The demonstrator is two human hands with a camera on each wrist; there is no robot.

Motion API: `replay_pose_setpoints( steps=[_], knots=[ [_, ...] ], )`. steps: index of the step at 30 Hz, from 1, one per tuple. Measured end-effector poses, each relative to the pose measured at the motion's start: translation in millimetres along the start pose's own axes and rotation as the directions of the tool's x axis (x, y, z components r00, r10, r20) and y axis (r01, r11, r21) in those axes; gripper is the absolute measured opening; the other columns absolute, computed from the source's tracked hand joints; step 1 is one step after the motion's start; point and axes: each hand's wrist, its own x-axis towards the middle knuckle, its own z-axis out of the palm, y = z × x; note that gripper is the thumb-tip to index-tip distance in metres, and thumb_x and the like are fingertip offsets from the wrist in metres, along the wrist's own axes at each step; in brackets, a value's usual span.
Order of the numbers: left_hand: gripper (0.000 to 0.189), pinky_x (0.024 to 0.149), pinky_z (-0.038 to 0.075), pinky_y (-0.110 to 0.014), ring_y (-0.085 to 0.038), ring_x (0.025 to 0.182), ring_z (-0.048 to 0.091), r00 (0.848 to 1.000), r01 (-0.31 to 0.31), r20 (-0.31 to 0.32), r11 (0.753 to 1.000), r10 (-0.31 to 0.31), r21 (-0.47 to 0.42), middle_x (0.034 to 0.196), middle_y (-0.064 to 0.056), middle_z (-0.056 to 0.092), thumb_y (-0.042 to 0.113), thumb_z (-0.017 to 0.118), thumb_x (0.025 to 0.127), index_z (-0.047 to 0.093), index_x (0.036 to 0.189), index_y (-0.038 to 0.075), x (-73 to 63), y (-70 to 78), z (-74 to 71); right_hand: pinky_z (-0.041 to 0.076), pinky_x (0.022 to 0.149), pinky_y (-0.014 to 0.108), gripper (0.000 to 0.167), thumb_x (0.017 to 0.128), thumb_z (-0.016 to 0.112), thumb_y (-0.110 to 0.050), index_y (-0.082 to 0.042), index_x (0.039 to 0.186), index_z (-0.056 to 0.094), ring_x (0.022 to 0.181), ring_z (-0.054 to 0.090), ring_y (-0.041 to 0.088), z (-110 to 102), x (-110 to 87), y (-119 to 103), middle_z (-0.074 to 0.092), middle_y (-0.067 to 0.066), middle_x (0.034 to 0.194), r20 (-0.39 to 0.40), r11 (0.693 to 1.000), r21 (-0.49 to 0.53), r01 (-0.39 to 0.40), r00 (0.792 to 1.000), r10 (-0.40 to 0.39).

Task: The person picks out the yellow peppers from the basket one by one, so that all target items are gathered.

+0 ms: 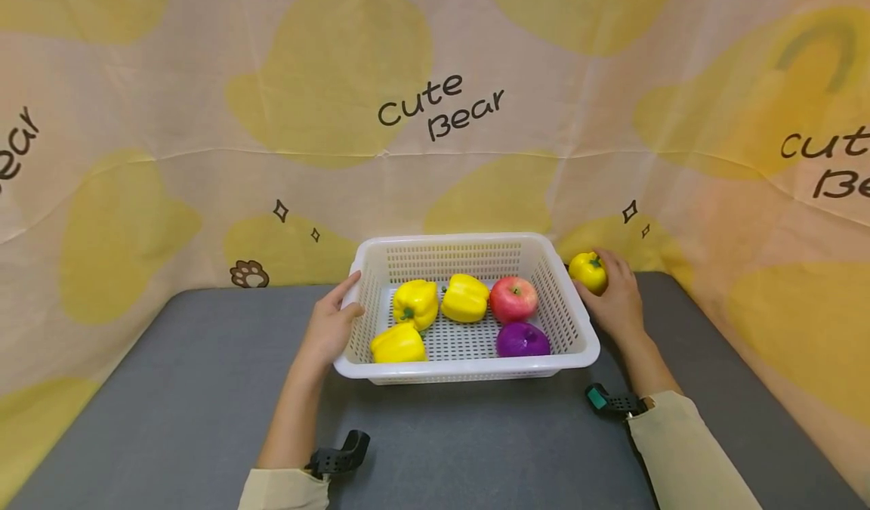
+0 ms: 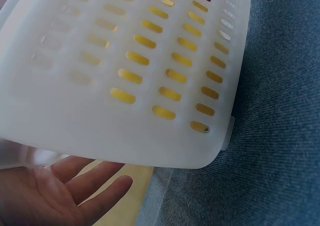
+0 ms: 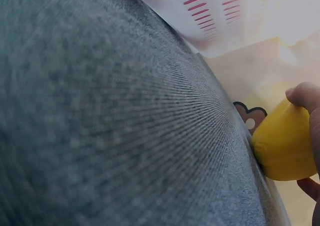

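A white plastic basket [image 1: 469, 370] with slotted walls stands on the grey table, seen in the head view. Inside lie three yellow bell peppers [image 1: 465, 298], a red apple [image 1: 513, 299] and a purple onion [image 1: 522, 340]. At the basket's left end, my left hand [image 1: 331, 327] holds the rim, its thumb over the edge; the left wrist view shows its fingers [image 2: 102, 186] below the rim. My right hand [image 1: 617, 298] grips another yellow bell pepper [image 1: 587, 271] just outside the basket's right end. In the right wrist view this pepper [image 3: 285, 143] is by the table surface.
A grey table [image 1: 462, 442] extends around the basket. Behind it hangs a pale curtain [image 1: 326, 193] with yellow patches and printed lettering, close to the basket's back rim. Each wrist wears a black strap, the left one [image 1: 337, 455] and the right one [image 1: 615, 402].
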Motion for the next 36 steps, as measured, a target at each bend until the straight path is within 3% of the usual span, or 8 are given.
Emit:
replay_pose_setpoints(
  steps=[27, 36],
  knots=[
    [0.064, 0.099, 0.053, -0.056, -0.044, 0.13, 0.057, 1.0, -0.004, 0.02, 1.0, 0.004, -0.006, 0.16, -0.022, 0.039, 0.012, 0.043, 0.098, 0.031, 0.16, 0.021, -1.0, -2.6, -1.6, 0.038, 0.108, 0.066, 0.062, 0.086, 0.076, -0.024, -0.001, 0.14, 0.053, 0.129, 0.048, 0.048, -10.5, 1.7, -3.3, 0.051, 0.028, 0.143, -0.015, 0.999, 0.034, 0.034, 0.999, -0.034],
    [0.063, 0.103, 0.05, -0.057, -0.044, 0.132, 0.055, 1.0, -0.008, 0.021, 1.0, 0.008, -0.014, 0.16, -0.021, 0.039, 0.011, 0.043, 0.098, 0.032, 0.16, 0.02, -0.5, -1.8, -1.1, 0.038, 0.108, 0.066, 0.064, 0.088, 0.073, -0.026, -0.001, 0.142, 0.051, 0.128, 0.047, 0.048, -23.6, 4.6, -12.8, 0.051, 0.028, 0.144, -0.014, 0.999, 0.029, 0.013, 1.0, -0.013]
  ],
)
